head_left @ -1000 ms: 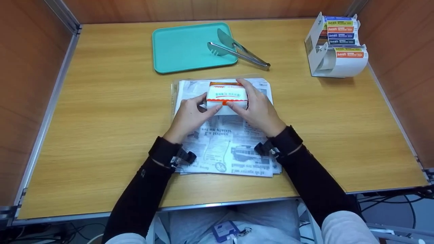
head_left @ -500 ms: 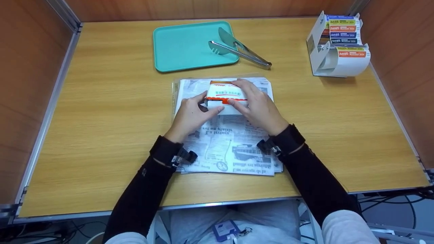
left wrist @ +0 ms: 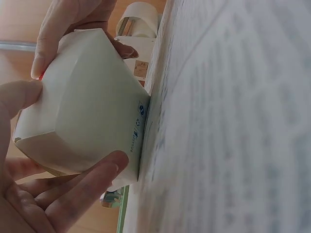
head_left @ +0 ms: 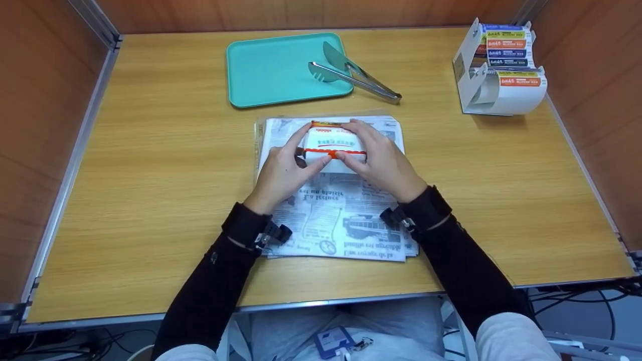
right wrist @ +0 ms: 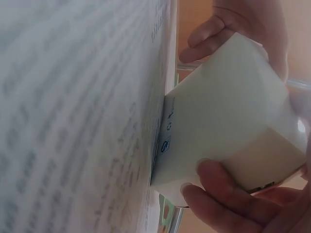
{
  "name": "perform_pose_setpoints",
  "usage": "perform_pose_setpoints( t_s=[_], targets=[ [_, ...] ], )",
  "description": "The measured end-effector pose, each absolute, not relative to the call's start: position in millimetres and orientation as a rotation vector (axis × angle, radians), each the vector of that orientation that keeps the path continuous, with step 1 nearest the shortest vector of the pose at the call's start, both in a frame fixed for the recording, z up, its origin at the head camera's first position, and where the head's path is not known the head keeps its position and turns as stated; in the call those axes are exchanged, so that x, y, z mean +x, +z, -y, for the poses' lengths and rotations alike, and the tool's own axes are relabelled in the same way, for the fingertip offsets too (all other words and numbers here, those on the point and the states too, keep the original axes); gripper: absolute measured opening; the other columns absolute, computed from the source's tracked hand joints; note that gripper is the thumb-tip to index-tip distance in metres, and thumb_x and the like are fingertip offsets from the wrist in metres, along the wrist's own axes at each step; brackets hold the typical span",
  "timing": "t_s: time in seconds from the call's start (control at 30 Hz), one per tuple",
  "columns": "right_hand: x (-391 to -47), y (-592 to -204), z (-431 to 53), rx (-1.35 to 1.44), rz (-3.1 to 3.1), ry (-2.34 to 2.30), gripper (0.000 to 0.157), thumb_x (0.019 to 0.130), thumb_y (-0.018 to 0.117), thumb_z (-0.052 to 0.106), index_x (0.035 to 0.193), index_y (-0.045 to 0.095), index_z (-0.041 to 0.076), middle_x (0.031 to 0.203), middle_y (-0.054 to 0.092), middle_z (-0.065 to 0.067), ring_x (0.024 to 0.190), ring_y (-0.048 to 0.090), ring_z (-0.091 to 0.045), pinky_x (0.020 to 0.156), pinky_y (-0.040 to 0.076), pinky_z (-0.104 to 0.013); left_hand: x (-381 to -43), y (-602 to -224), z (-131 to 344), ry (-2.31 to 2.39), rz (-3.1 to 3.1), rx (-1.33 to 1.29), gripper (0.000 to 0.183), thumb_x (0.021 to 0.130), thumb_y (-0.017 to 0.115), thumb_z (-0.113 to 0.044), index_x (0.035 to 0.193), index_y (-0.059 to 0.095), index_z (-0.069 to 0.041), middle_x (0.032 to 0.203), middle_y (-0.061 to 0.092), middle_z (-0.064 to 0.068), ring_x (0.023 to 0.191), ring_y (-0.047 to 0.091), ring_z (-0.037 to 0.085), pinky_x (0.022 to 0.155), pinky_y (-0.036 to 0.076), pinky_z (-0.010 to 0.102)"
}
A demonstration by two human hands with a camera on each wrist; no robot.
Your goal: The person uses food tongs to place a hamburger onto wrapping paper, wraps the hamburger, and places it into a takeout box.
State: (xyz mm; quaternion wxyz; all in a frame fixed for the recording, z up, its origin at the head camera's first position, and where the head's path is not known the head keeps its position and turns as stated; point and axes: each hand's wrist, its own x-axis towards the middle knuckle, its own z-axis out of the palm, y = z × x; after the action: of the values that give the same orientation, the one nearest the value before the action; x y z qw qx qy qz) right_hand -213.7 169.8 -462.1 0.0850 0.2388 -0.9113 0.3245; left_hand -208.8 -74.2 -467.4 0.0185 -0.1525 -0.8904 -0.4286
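Note:
A white paper takeaway box [head_left: 335,144] with orange trim and an orange front tab sits on a stack of printed newspaper-style sheets [head_left: 321,220]. My left hand [head_left: 281,168] holds its left side, index finger up at the lid's back-left corner and thumb at the front tab. On the other side my right hand [head_left: 383,160] grips the box, fingers over the right edge and thumb beside the left thumb. Plain white walls of the box [left wrist: 92,102] fill much of the left wrist view. In the right wrist view, two fingertips press the wall of the box [right wrist: 218,102] low down.
Behind the sheets lies a turquoise tray [head_left: 271,75], with metal tongs [head_left: 361,80] resting across its right edge. A white dispenser with label rolls [head_left: 501,70] stands at the back right. Wooden panels [head_left: 311,15] enclose the table's back and sides.
My left index finger has risen from the box's side to the lid's back corner. The front tab and lid edge sit slightly lower than half a second ago. Tray, tongs and dispenser stay put.

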Motion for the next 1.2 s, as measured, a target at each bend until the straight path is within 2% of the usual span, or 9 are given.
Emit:
perform_pose_setpoints(
  t_s=[0.17,0.3,0.43,0.67,0.8,0.87,0.93,1.03,1.2],
  targets=[
    [-213.8,-460.5,-169.9,0.704,2.702,0.979,0.063,0.105,0.066,0.048,0.153,0.053,0.010,0.155,0.057,-0.009,0.140,0.055,-0.021,0.115,0.048,-0.042,-207.3,-464.1,71.4,-1.304,2.784,-0.433,0.083,0.096,0.075,-0.057,0.164,0.044,-0.021,0.067,0.061,0.003,0.056,0.058,0.018,0.052,0.037,0.027],
    [-214.0,-461.6,-170.5,0.719,2.696,0.986,0.062,0.104,0.067,0.047,0.154,0.054,0.012,0.156,0.056,-0.010,0.144,0.053,-0.023,0.118,0.046,-0.043,-206.6,-464.4,70.0,-1.299,2.784,-0.446,0.083,0.097,0.076,-0.053,0.165,0.042,-0.022,0.068,0.062,0.004,0.055,0.058,0.018,0.052,0.039,0.028],
    [-213.0,-462.3,-171.6,0.701,2.722,1.008,0.059,0.104,0.068,0.047,0.155,0.055,0.019,0.160,0.052,-0.012,0.147,0.049,-0.025,0.120,0.044,-0.046,-205.5,-466.5,70.3,-1.272,2.772,-0.528,0.084,0.098,0.075,-0.052,0.168,0.036,-0.026,0.075,0.067,0.002,0.059,0.058,0.016,0.055,0.040,0.029],
    [-211.2,-461.7,-174.0,0.684,2.772,1.038,0.060,0.102,0.070,0.049,0.155,0.057,0.025,0.163,0.048,-0.011,0.149,0.047,-0.029,0.121,0.042,-0.050,-203.3,-468.1,69.0,-1.240,2.761,-0.587,0.079,0.101,0.073,-0.046,0.168,0.036,-0.026,0.061,0.054,0.001,0.050,0.052,0.016,0.050,0.037,0.029],
    [-212.0,-465.0,-175.1,0.796,2.762,1.001,0.071,0.098,0.072,0.059,0.160,0.051,0.031,0.166,0.044,-0.011,0.148,0.048,-0.031,0.118,0.045,-0.053,-203.0,-469.4,68.8,-1.247,2.738,-0.568,0.076,0.099,0.075,-0.043,0.165,0.041,-0.023,0.059,0.052,-0.002,0.047,0.048,0.014,0.047,0.035,0.029],
    [-212.1,-466.9,-175.7,0.855,2.754,0.987,0.081,0.093,0.078,0.059,0.162,0.046,0.034,0.168,0.041,-0.011,0.145,0.050,-0.030,0.115,0.048,-0.052,-203.4,-469.4,69.1,-1.248,2.737,-0.555,0.076,0.099,0.075,-0.045,0.164,0.043,-0.023,0.057,0.050,-0.002,0.045,0.046,0.014,0.046,0.034,0.028],
    [-211.8,-467.5,-175.6,0.890,2.753,0.968,0.090,0.088,0.085,0.055,0.164,0.041,0.036,0.169,0.037,-0.010,0.142,0.053,-0.030,0.113,0.050,-0.051,-203.8,-468.9,69.3,-1.253,2.743,-0.538,0.075,0.099,0.075,-0.047,0.163,0.044,-0.025,0.057,0.048,-0.002,0.045,0.045,0.014,0.046,0.033,0.028],
    [-211.3,-466.5,-173.6,0.881,2.760,0.927,0.097,0.083,0.093,0.040,0.164,0.040,0.035,0.169,0.036,-0.007,0.132,0.058,-0.028,0.108,0.054,-0.046,-204.2,-468.0,68.3,-1.269,2.748,-0.512,0.073,0.099,0.075,-0.048,0.161,0.046,-0.025,0.059,0.052,-0.001,0.047,0.048,0.016,0.047,0.033,0.028],
    [-211.9,-465.0,-172.8,0.874,2.737,0.854,0.094,0.083,0.092,0.033,0.163,0.043,0.031,0.167,0.039,-0.004,0.119,0.065,-0.026,0.102,0.058,-0.041,-203.4,-467.5,66.0,-1.244,2.736,-0.512,0.072,0.099,0.076,-0.045,0.160,0.048,-0.021,0.060,0.055,0.002,0.048,0.046,0.016,0.048,0.032,0.028]
  ],
)
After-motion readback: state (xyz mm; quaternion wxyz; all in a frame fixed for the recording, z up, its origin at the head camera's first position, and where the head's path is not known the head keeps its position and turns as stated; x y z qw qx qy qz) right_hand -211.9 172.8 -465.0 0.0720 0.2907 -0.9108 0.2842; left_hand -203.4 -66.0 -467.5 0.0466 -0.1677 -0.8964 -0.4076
